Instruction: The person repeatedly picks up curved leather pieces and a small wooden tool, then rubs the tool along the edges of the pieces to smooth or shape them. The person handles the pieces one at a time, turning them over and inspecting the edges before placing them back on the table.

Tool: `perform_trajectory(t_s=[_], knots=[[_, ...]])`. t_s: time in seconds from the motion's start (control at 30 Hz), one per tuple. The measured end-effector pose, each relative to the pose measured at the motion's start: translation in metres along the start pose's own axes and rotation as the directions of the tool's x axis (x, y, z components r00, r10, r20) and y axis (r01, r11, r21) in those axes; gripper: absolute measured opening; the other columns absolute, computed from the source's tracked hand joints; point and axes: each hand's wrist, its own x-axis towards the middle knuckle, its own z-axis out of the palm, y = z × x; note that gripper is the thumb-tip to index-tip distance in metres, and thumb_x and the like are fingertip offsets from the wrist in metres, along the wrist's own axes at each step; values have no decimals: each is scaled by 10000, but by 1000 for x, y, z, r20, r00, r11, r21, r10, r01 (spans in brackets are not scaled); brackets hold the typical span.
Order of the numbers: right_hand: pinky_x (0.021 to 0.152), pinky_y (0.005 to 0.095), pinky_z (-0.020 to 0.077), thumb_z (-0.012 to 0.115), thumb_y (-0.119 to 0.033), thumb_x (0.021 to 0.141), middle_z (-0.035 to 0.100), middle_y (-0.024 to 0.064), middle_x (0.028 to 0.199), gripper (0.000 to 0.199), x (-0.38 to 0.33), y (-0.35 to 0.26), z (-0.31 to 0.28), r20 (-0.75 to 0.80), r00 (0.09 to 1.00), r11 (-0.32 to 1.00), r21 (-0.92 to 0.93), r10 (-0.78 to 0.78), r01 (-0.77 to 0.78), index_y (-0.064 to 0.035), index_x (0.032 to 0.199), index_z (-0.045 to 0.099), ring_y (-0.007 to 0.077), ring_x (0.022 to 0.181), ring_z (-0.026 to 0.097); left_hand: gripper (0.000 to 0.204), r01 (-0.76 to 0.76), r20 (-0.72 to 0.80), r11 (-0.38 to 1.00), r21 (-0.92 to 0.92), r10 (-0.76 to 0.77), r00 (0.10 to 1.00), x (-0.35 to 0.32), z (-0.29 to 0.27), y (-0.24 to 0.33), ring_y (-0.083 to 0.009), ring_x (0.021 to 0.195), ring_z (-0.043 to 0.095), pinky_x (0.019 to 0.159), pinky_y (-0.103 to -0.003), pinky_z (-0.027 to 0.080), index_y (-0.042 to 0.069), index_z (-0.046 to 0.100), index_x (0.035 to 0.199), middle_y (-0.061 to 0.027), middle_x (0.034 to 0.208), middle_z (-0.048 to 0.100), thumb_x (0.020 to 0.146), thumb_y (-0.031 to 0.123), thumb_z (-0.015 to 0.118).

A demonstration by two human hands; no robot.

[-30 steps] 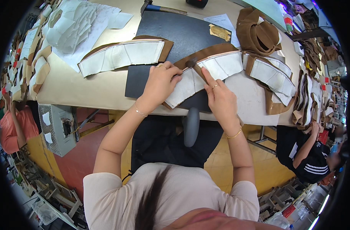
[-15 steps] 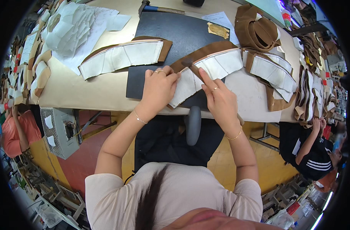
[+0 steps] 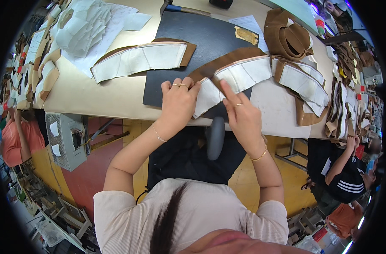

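A curved brown leather piece (image 3: 227, 58) backed with white panels (image 3: 242, 75) lies across the black board (image 3: 172, 38) at the table's front. My left hand (image 3: 180, 97) is closed on the piece's left edge, fingertips pinching the leather. In my right hand (image 3: 241, 110) is a hammer (image 3: 217, 83), its handle running under the palm and its end showing beside the wrist. My right index finger stretches along the handle. The hammer's head is blurred, low over the seam between the white panels. A similar curved piece (image 3: 144, 59) rests farther left, partly on the board.
More backed pieces (image 3: 301, 80) and a brown leather roll (image 3: 286, 36) lie at right. White panels (image 3: 81, 25) are heaped at the far left. A blue-handled hammer (image 3: 186, 9) lies behind the board. A dark grey oblong pad (image 3: 216, 137) stands at the table edge. People sit at both sides.
The hammer's head, clear above the seam before, is now lower and blurred. My left hand keeps its pinch. The whole view has shifted slightly, table things appearing a little farther right.
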Motion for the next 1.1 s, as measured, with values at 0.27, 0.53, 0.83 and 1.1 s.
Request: perform_trajectory(t_s=[0.27,0.53,0.83,1.1], knots=[[502,381,490,674,-157,932,556,54,742,550,6,-2,-5,105,995,1000,-15,-3,5,-293,1452,558,252,566,597,214,112,83,981,-157,-100,992,-8,-6,-10,-209,883,600,822,-410,318,150,749,1080,-1,929,631,873,191,712],[498,370,481,692,-144,919,543,46,732,566,-1,9,-2,244,970,990,-130,-19,52,-293,1451,563,233,554,576,235,313,271,882,-353,-224,936,-6,-16,-17,-195,853,589,819,-392,300,135,748,1095,-2,927,628,870,196,721],[509,372,492,690,-151,921,556,48,748,562,0,-1,-3,184,982,999,-17,-44,48,-303,1447,566,248,564,592,225,91,26,984,-152,-88,996,-26,-7,-10,-174,830,576,813,-382,310,139,748,1100,0,916,620,879,171,719],[506,390,491,683,-146,921,557,58,746,558,9,-10,-10,140,987,992,109,-82,66,-300,1444,568,267,563,599,200,109,136,973,-202,-83,987,-33,-19,-20,-193,836,576,814,-379,313,128,746,1079,-7,916,609,883,159,722]])
